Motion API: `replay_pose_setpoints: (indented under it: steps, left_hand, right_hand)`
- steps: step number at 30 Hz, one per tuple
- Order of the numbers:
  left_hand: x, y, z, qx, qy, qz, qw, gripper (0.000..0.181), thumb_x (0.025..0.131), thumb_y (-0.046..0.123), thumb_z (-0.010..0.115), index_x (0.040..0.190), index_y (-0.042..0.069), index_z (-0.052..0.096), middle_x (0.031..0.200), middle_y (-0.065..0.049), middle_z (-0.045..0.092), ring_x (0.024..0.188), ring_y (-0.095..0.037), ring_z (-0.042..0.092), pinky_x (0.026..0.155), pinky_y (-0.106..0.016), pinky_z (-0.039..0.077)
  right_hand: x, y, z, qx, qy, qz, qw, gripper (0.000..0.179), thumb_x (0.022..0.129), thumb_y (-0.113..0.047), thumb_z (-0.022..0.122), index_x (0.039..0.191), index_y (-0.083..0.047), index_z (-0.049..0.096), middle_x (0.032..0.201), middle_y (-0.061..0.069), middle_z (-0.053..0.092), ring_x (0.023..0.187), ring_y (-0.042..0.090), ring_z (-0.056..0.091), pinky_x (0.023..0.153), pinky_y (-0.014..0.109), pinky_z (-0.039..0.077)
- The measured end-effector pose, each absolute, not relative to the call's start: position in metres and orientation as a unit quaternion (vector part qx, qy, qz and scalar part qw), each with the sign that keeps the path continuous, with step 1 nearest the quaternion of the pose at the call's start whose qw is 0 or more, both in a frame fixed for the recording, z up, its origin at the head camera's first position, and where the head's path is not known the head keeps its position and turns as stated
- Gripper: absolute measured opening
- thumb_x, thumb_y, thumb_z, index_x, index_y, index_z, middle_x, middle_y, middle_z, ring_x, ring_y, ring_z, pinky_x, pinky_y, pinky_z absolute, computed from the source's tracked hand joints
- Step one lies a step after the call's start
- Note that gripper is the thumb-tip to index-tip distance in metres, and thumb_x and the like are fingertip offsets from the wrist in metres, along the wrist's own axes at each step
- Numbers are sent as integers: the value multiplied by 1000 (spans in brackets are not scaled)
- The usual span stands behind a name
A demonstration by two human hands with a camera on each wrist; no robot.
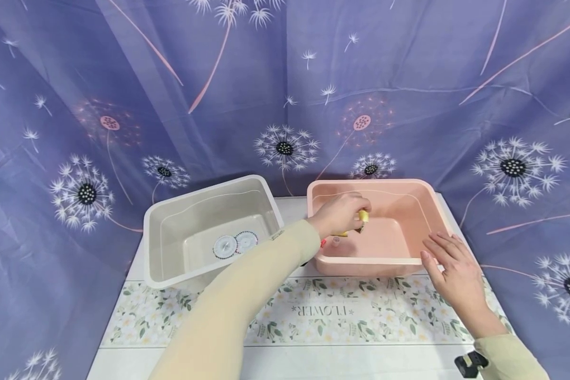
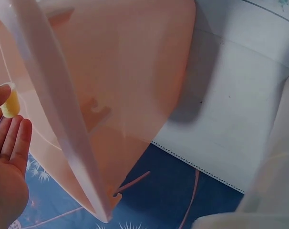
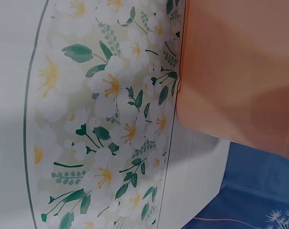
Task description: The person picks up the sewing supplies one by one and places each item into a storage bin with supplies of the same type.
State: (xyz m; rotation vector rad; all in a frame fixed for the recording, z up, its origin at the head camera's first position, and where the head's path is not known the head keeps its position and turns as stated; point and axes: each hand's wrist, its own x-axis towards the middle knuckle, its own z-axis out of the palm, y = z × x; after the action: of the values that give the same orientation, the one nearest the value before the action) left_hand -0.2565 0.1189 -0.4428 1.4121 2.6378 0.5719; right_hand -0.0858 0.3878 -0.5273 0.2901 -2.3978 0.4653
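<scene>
My left hand (image 1: 339,214) reaches over the pink basin (image 1: 375,260) and pinches a small yellow thread spool (image 1: 363,216) with a pale end. In the left wrist view, thumb and forefinger hold the spool (image 2: 11,104), while the other fingers stay extended. Below this hand in the basin lie a small clear piece (image 1: 335,241), a red item (image 1: 323,243) and another yellow item (image 1: 342,234), all partly hidden. My right hand (image 1: 456,269) rests on the basin's right front rim with its fingers extended. It is out of sight in the right wrist view.
Left of the pink basin stands a grey basin (image 1: 171,243) holding two round pin wheels (image 1: 225,246). A flowered strip (image 1: 323,311) crosses the white table in front of both basins. Behind hangs a blue dandelion-print curtain (image 1: 247,95).
</scene>
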Motion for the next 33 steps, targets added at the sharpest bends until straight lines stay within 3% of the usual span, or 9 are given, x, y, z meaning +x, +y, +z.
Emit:
replay_pose_setpoints:
  steps: [8, 20, 33]
  left_hand:
    - [-258, 116, -440, 440, 877, 181, 73, 32, 100, 18, 76, 131, 15, 71, 130, 3, 71, 113, -11, 63, 99, -19, 50]
    - [-260, 100, -432, 409, 890, 195, 57, 33, 97, 25, 79, 129, 17, 73, 128, 4, 70, 108, -11, 64, 83, -21, 54]
    - [-249, 81, -418, 423, 878, 219, 55, 40, 96, 32, 81, 131, 15, 72, 130, 1, 71, 120, -12, 62, 102, -22, 49]
  right_hand:
    - [-86, 386, -526, 110, -921, 179, 327, 77, 111, -60, 40, 121, 8, 75, 128, 29, 71, 128, 51, 57, 131, 41, 28]
    - [-87, 386, -525, 115, -919, 180, 333, 76, 111, -59, 40, 120, 8, 75, 127, 29, 71, 127, 52, 58, 128, 49, 32]
    - [-83, 387, -524, 112, -923, 185, 318, 70, 111, -56, 45, 123, 7, 74, 131, 28, 69, 130, 50, 56, 131, 42, 28]
